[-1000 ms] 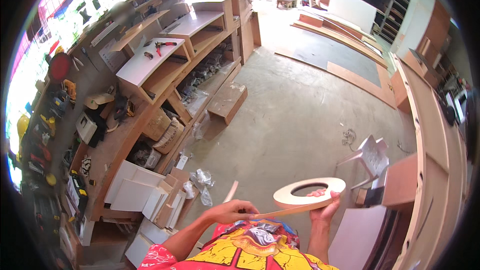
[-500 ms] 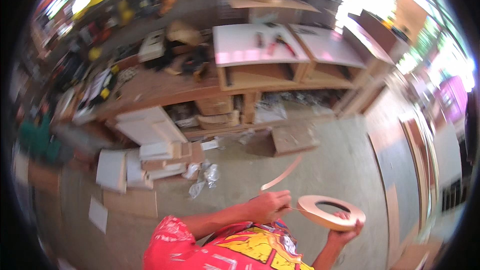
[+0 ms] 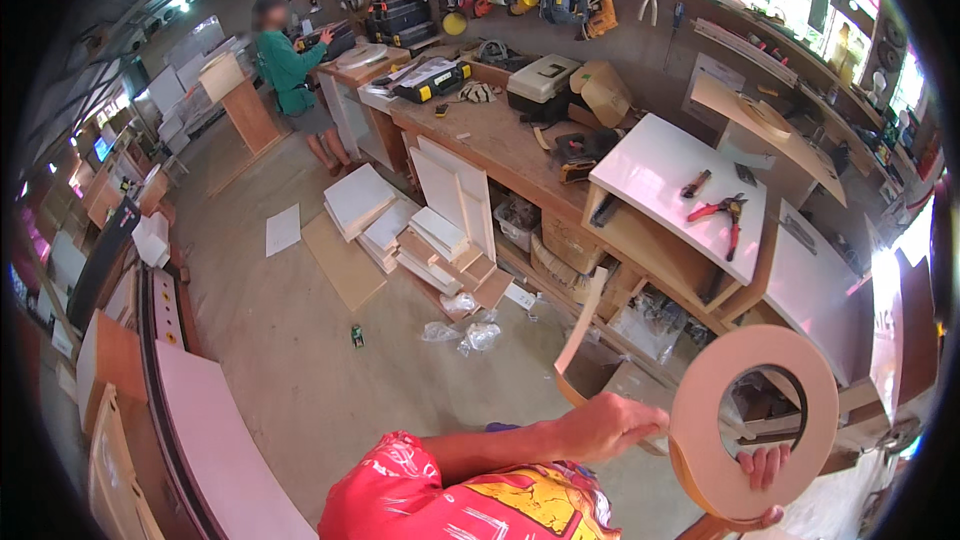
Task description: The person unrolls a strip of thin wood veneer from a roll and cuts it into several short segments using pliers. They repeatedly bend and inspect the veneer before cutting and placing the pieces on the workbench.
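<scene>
So, nearest to me is my red and yellow shirt (image 3: pixel 400 490). Just past it my left hand (image 3: pixel 605 427) is closed, fingers bunched on the loose strip (image 3: pixel 582 322), whose free end sticks up beyond my knuckles; the exact pinch is hidden. My right hand (image 3: pixel 763 467) grips the roll of pale tan banding (image 3: pixel 708 390) by its lower rim, fingertips curled through the hole, thumb at the bottom edge, so its flat face is turned to me, right beside my left fingertips. Further out, clear plastic bags (image 3: pixel 480 337) lie on the concrete floor (image 3: pixel 270 370), near a stack of boards (image 3: pixel 440 227). Beyond runs the wooden workbench (image 3: pixel 520 155), with red-handled pliers (image 3: pixel 735 230) on a white-topped cabinet (image 3: pixel 650 175) toward its right. Well off to the left, a person in green (image 3: pixel 285 65) stands by the bench's far end
</scene>
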`<state>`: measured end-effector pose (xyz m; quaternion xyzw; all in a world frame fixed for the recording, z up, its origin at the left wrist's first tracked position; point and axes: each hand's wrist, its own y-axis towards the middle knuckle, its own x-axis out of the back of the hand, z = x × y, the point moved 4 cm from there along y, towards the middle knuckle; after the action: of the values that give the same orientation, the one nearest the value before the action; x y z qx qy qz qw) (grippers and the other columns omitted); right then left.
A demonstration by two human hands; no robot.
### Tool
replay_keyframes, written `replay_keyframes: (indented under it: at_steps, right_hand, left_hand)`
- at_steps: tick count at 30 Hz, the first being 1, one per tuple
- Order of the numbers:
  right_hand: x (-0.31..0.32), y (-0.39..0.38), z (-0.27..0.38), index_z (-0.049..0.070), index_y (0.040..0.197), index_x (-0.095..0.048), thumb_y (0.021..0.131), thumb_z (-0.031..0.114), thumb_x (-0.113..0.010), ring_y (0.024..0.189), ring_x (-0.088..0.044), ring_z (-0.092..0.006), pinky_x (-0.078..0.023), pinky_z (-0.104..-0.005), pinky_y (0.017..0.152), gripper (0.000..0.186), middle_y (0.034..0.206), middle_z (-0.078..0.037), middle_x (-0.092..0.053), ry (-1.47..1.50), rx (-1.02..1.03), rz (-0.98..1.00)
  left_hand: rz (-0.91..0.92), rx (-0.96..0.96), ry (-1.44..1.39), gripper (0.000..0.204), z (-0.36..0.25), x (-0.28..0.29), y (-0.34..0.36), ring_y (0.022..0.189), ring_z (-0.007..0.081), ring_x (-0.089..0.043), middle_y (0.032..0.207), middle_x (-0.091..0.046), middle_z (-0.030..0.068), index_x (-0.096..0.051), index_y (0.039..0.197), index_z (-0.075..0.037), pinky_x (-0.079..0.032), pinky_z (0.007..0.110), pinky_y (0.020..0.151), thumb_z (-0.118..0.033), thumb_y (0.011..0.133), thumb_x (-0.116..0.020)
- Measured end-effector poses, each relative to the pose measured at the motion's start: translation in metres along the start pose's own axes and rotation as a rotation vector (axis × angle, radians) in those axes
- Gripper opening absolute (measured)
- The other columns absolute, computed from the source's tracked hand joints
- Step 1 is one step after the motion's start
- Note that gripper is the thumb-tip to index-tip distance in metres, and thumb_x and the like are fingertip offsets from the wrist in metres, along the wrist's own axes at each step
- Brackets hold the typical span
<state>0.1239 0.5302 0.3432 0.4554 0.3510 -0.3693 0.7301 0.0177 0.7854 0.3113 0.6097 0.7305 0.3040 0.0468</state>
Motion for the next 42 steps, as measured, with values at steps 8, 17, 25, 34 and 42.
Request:
replay_keyframes:
  at_steps: [8, 17, 25, 34, 42]
  right_hand:
    - [0.069, 0.105, 0.062, 0.006, 0.123, -0.039, 0.059, 0.009, -0.077, 0.078, -0.046, -0.0173, -0.038, -0.0399, 0.086, 0.075, 0.086, -0.002, -0.046, 0.150, -0.211, -0.003]
    - [0.116, 0.197, 0.052, 0.009, 0.115, -0.037, 0.061, 0.007, -0.076, 0.075, -0.045, -0.0155, -0.039, -0.0376, 0.085, 0.067, 0.082, 0.000, -0.042, 0.204, -0.183, 0.139]
    - [0.151, 0.240, 0.031, 0.007, 0.117, -0.037, 0.062, 0.009, -0.074, 0.078, -0.046, -0.0170, -0.039, -0.0393, 0.086, 0.067, 0.089, -0.002, -0.043, 0.129, 0.008, -0.044]
    - [0.259, 0.282, 0.061, -0.004, 0.132, -0.047, 0.074, 0.040, -0.073, 0.089, -0.052, -0.0205, -0.043, -0.0396, 0.096, 0.078, 0.101, -0.007, -0.052, 0.005, 0.136, -0.038]
    - [0.267, 0.298, 0.056, 0.006, 0.104, -0.049, 0.073, 0.028, -0.078, 0.085, -0.048, -0.0136, -0.044, -0.0375, 0.096, 0.048, 0.090, 0.000, -0.043, 0.224, 0.075, -0.103]
  left_hand:
    - [-0.167, 0.343, 0.187, 0.014, 0.005, -0.083, 0.069, 0.077, 0.0430, -0.072, 0.082, -0.071, 0.0193, -0.065, 0.097, -0.001, -0.056, 0.046, 0.066, -0.012, 0.101, -0.073]
    - [-0.270, 0.174, 0.335, 0.013, 0.046, -0.083, 0.159, 0.071, 0.0381, -0.070, 0.081, -0.068, 0.0147, -0.062, 0.094, -0.003, -0.053, 0.046, 0.058, -0.009, 0.096, -0.073]
    - [-0.167, 0.034, 0.318, 0.016, 0.101, -0.057, 0.225, 0.067, 0.0363, -0.068, 0.081, -0.064, 0.0109, -0.059, 0.098, -0.005, -0.054, 0.046, 0.057, -0.012, 0.096, -0.073]
    - [-0.004, 0.147, 0.526, 0.015, 0.131, -0.102, 0.258, 0.070, 0.0384, -0.072, 0.078, -0.068, 0.0141, -0.064, 0.094, -0.009, -0.057, 0.051, 0.060, -0.022, 0.102, -0.067]
    - [-0.041, 0.185, 0.482, 0.012, 0.102, -0.102, 0.259, 0.072, 0.0351, -0.074, 0.082, -0.075, 0.0134, -0.073, 0.097, -0.009, -0.056, 0.042, 0.061, -0.020, 0.098, -0.077]
